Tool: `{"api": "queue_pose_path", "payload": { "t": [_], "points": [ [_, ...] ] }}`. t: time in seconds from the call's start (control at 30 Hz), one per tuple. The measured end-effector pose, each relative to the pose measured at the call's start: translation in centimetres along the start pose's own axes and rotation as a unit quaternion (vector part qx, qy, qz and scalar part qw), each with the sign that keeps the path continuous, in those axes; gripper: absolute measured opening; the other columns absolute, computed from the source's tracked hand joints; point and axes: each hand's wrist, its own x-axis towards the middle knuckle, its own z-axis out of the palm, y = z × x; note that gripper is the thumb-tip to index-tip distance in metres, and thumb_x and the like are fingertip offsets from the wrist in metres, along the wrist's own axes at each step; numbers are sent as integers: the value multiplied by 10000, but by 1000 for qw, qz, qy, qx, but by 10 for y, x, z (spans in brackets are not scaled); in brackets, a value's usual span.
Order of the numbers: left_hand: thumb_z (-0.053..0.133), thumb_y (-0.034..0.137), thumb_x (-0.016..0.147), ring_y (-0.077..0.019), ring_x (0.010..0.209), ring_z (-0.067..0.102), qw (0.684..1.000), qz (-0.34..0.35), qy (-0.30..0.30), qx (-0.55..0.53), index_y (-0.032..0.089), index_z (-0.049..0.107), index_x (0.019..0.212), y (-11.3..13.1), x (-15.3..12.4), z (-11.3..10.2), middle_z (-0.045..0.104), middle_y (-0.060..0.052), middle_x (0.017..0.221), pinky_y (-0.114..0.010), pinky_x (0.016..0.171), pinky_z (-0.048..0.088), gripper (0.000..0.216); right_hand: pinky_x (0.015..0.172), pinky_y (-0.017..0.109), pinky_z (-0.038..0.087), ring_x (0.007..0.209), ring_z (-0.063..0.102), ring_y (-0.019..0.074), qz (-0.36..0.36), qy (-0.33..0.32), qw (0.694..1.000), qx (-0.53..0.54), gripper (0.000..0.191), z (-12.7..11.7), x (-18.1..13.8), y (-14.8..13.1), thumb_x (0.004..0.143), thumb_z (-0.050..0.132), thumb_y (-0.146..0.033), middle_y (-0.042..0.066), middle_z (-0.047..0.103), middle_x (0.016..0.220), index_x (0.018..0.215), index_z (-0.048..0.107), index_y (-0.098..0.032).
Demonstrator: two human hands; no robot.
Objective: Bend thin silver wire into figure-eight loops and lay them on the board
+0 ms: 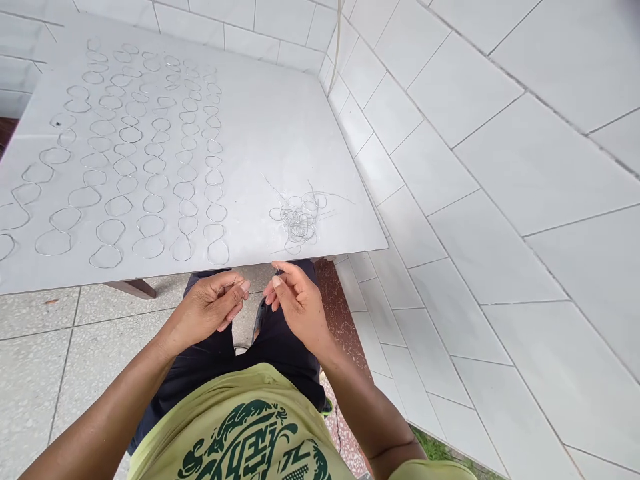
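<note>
Both hands are raised just in front of the table's near edge, a short gap between them. My left hand (217,303) is closed, thumb pressed against the bent fingers, pinching a thin wire that barely shows at the thumb tip. In my right hand (300,307), thumb and forefinger hold a thin wire (278,270), of which a short piece sticks up; its full shape is too fine to follow. Beyond the right hand, a tangled heap of thin wire (300,223) lies on the white table (280,120), with several loose ends spreading out.
Several columns of figure-eight wire pieces (154,193) cover the table's left part. A white tiled wall (440,167) runs close along the right side, and another stands behind the table. A brown table leg (133,288) shows below the front edge.
</note>
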Motion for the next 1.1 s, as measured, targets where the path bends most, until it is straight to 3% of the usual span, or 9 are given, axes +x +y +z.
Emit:
{"api": "queue_pose_path", "payload": {
  "t": [0.1, 0.17, 0.4, 0.6, 0.83, 0.93, 1.03, 1.1],
  "points": [
    [497, 515, 1068, -62, 422, 410, 1000, 10, -4, 4, 204, 567, 862, 0, -1, 2, 475, 90, 528, -199, 484, 351, 380, 591, 271, 546, 666, 645, 140, 1, 23, 999, 28, 265, 5, -2, 0, 1063, 551, -342, 25, 701, 847, 1269, 665, -221],
    [488, 510, 1073, -57, 430, 404, 1000, 12, -21, 15, 202, 556, 837, 0, -2, 2, 473, 89, 528, -194, 496, 353, 394, 603, 269, 533, 646, 605, 128, -30, 20, 999, -14, 281, 5, -2, 1, 1081, 501, -312, 17, 676, 829, 1262, 699, -228],
    [508, 540, 1050, -54, 399, 387, 996, -18, -83, 13, 194, 571, 815, 2, -2, -5, 495, 72, 534, -192, 438, 298, 423, 763, 303, 532, 763, 601, 150, -199, -80, 953, -214, 459, -13, 3, 5, 1050, 392, -104, 23, 636, 862, 1402, 649, -245],
    [527, 525, 1036, -57, 366, 370, 990, -30, -135, -15, 198, 606, 836, 4, 1, -8, 464, 75, 496, -192, 420, 263, 391, 732, 308, 521, 764, 579, 172, -231, -162, 920, -273, 491, -28, 7, 1, 1050, 364, -103, 32, 587, 858, 1458, 593, -252],
    [542, 523, 1024, -62, 369, 368, 987, -29, -154, -36, 195, 606, 840, 5, 9, -7, 456, 75, 501, -199, 415, 272, 381, 714, 314, 498, 764, 553, 182, -240, -254, 881, -319, 517, -41, 15, -11, 1028, 379, -64, 41, 577, 887, 1457, 592, -259],
    [532, 516, 1031, -63, 377, 374, 990, -25, -136, -6, 194, 601, 854, 7, 9, -5, 461, 78, 508, -204, 435, 287, 374, 745, 317, 512, 793, 583, 179, -207, -248, 903, -282, 434, -39, 16, -17, 1070, 420, -149, 34, 615, 895, 1437, 611, -279],
    [526, 506, 1043, -69, 415, 411, 996, -2, -86, 35, 198, 573, 815, 9, 6, -2, 499, 70, 534, -205, 469, 330, 386, 755, 299, 548, 775, 632, 150, -113, -148, 966, -177, 349, -33, 13, -18, 1103, 463, -296, 25, 668, 925, 1417, 614, -280],
    [507, 488, 1057, -78, 448, 433, 997, 15, -57, 50, 202, 554, 799, 10, 4, 1, 503, 71, 535, -206, 508, 367, 388, 714, 282, 562, 744, 654, 139, -69, -83, 988, -113, 321, -27, 11, -16, 1092, 504, -355, 29, 689, 930, 1367, 632, -252]
  ]
}}
